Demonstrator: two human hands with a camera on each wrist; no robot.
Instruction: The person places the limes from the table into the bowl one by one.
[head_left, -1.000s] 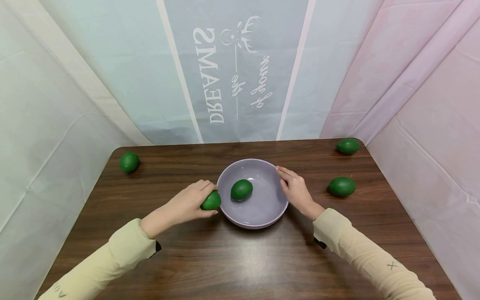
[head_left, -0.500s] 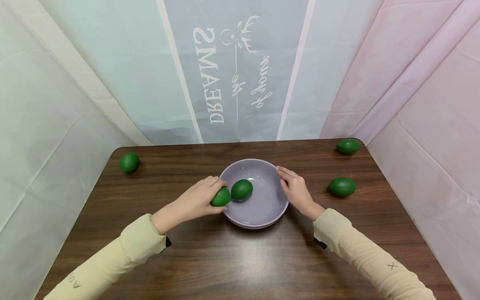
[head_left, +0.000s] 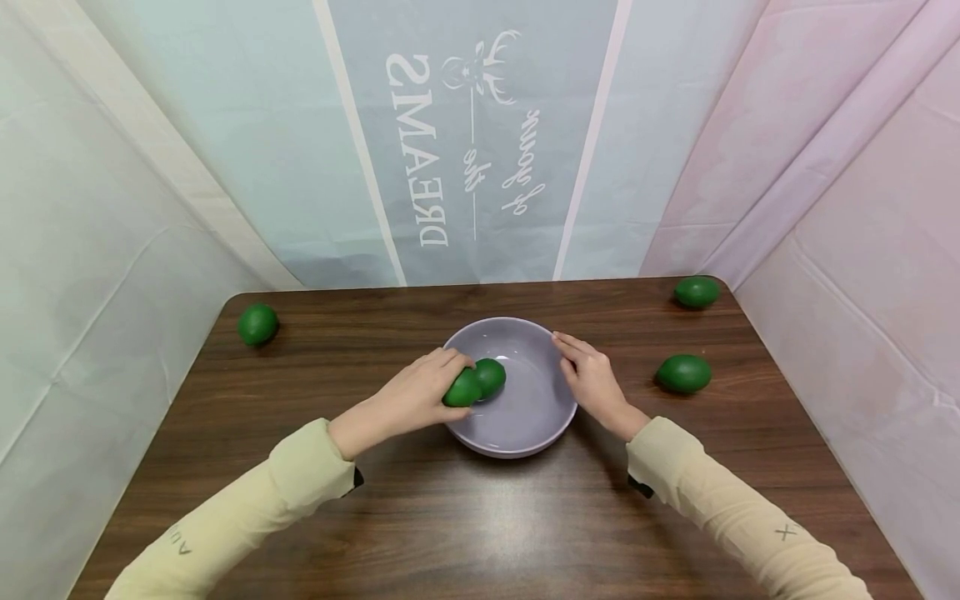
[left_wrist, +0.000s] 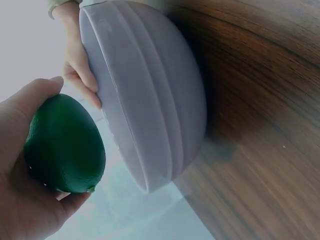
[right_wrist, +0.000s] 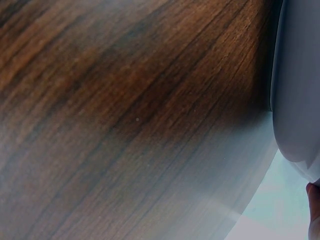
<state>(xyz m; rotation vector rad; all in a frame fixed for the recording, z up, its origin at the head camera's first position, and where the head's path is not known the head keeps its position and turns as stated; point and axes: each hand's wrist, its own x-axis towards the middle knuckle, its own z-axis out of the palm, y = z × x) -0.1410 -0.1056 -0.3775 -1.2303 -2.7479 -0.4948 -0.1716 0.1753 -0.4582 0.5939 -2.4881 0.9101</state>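
Observation:
My left hand [head_left: 423,387] holds a green lime [head_left: 462,388] over the left side of a grey-lavender bowl [head_left: 517,425]. In the left wrist view, the thumb and fingers curl round the lime [left_wrist: 67,145], which is beside the bowl's rim [left_wrist: 117,100]. Another lime [head_left: 492,377] lies inside the bowl, partly hidden behind the held one. My right hand [head_left: 596,379] rests on the bowl's right rim with its fingers fairly straight. A fingertip [right_wrist: 314,205] shows at the rim's edge in the right wrist view.
One lime [head_left: 258,324] lies at the back left of the dark wooden table [head_left: 480,525]. Two more limes, one at the back right corner [head_left: 697,292] and one nearer [head_left: 683,373], lie right of the bowl. Pale cloth walls [head_left: 480,250] surround the table's back and sides.
My left hand has moved right with the lime, from outside the bowl's left rim to over the bowl. The right hand and the bowl have stayed in place.

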